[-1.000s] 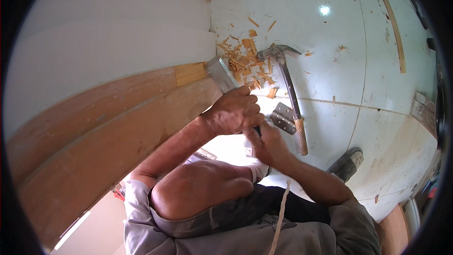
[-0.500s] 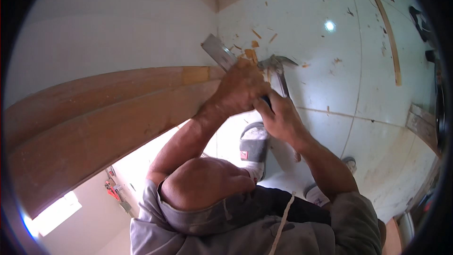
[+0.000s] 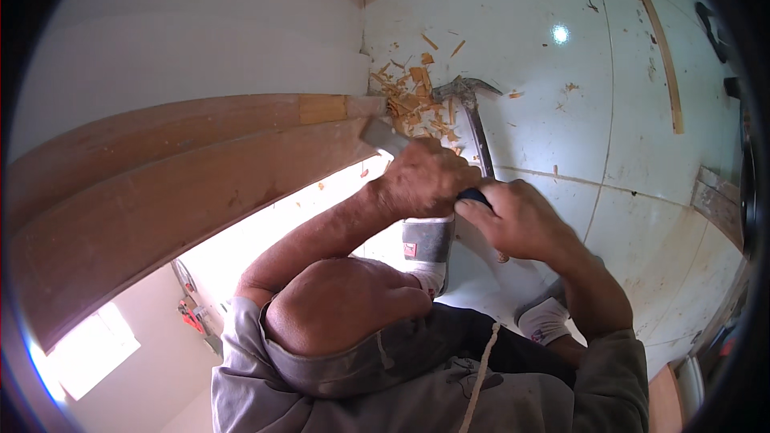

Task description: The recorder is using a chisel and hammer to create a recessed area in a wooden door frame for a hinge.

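Your broad, flat, steel-bladed hand tool with a dark handle point(image 3: 385, 136) is angled across in front of you, its blade just at the near end of the long reddish-brown wooden panel point(image 3: 224, 168). You cannot tell from this view whether the blade touches that end; its outline is slightly blurred.

Your left hand point(image 3: 429, 178) has its fingers closed around the tool close behind the blade, knuckles up. Your right hand point(image 3: 517, 218) grips the rear of the dark handle, thumb lying along it, the two hands almost touching.

Beside the panel's end, a paler yellowish wood patch point(image 3: 322, 109) is set into its upper strip. Just past that end, a loose heap of tan wood chips point(image 3: 413, 98) lies on the glossy white tiled floor point(image 3: 545, 128), against the floor's edge by the plain white wall point(image 3: 200, 40). A claw hammer with a grey steel head point(image 3: 465, 90) lies next to the chips, its handle running back toward you and partly hidden by your hands.

Farther out, a long thin tan wooden strip point(image 3: 662, 56) lies toward the floor's far right corner, and a weathered greyish board point(image 3: 716, 202) sits at the floor's right edge. Your foot in a grey slipper point(image 3: 425, 239) is below your hands.
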Action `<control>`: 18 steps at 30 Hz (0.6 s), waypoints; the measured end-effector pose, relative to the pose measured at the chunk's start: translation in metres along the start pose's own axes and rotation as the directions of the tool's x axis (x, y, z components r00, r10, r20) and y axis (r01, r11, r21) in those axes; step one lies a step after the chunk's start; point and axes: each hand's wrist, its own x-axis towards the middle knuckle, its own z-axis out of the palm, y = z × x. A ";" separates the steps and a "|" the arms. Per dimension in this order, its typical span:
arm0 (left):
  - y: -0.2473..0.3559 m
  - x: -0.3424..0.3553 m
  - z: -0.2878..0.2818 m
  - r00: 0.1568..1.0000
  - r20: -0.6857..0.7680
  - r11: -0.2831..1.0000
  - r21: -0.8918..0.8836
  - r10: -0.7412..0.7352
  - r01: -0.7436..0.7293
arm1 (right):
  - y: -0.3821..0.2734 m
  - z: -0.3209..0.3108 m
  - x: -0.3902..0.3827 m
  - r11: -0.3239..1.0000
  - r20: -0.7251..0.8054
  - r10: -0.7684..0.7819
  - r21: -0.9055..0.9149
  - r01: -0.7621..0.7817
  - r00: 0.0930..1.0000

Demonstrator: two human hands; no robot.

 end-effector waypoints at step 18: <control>0.004 -0.053 0.041 0.659 0.545 0.724 -0.131 -0.518 0.677 | -0.029 0.052 0.146 0.861 -0.069 -0.495 -0.168 0.479 0.866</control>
